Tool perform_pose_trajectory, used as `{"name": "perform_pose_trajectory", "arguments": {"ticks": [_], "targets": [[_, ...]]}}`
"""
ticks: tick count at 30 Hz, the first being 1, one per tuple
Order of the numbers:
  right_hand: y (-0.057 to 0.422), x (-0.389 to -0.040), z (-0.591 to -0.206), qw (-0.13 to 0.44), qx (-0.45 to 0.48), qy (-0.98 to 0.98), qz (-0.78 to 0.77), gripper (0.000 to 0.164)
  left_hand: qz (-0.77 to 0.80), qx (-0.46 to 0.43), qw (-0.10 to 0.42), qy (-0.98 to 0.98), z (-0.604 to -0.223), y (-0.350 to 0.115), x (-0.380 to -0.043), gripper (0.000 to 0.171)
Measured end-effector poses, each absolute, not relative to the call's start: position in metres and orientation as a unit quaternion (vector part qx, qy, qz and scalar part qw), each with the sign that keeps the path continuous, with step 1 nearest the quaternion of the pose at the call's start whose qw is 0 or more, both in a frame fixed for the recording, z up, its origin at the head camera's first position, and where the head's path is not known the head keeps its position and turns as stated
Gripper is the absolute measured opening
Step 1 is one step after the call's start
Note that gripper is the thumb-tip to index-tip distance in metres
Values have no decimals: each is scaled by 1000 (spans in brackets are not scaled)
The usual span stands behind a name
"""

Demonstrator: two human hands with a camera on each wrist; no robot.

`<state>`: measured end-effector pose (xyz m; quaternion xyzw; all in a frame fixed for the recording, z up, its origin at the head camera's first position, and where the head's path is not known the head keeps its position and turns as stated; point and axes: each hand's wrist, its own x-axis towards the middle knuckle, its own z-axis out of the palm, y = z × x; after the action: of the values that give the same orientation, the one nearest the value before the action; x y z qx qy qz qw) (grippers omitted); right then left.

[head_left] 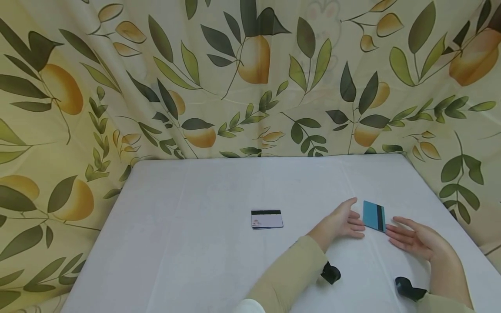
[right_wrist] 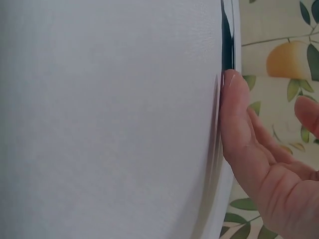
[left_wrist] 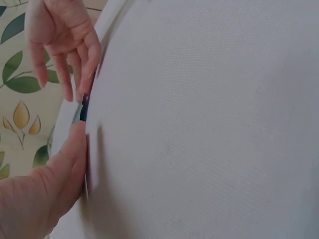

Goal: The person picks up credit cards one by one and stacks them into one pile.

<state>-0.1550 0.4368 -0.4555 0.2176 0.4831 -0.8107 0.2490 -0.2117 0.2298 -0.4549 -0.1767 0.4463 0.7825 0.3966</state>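
Observation:
A blue card point(head_left: 372, 216) with a dark stripe down its right side lies on the white table point(head_left: 203, 261) at the right. My left hand point(head_left: 348, 221) is at its left edge, fingers extended and fingertips at the card. From the other side, my right hand point(head_left: 416, 239) has its fingertips by the card's lower right corner, fingers fairly straight. Seen edge-on in the left wrist view, the card point(left_wrist: 83, 110) sits between both hands' fingertips. In the right wrist view the right hand point(right_wrist: 259, 159) meets the card point(right_wrist: 227, 45) near its end.
A pale card point(head_left: 267, 219) with a black stripe lies mid-table, with another edge showing beneath it. Black wrist-worn pieces point(head_left: 330, 273) stick out under both forearms. A fruit-and-leaf patterned curtain point(head_left: 235, 108) hangs behind the table's back edge.

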Motion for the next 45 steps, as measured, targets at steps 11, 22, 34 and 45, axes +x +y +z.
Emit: {"name": "perform_pose_trajectory", "arguments": {"ticks": [11,22,34,45], "targets": [[427,-154,-453,266,199,511,-793,30,744,-177,418,490,-456,224,-215,65],[419,-155,-451,276,190,528,-780,34,727,-159,423,517,-453,216,-214,57],[412,-156,-452,297,183,539,-767,34,716,-149,395,556,-454,206,-211,46],[397,-160,-451,308,182,591,-723,24,679,-123,336,641,-455,199,-207,23]]}}
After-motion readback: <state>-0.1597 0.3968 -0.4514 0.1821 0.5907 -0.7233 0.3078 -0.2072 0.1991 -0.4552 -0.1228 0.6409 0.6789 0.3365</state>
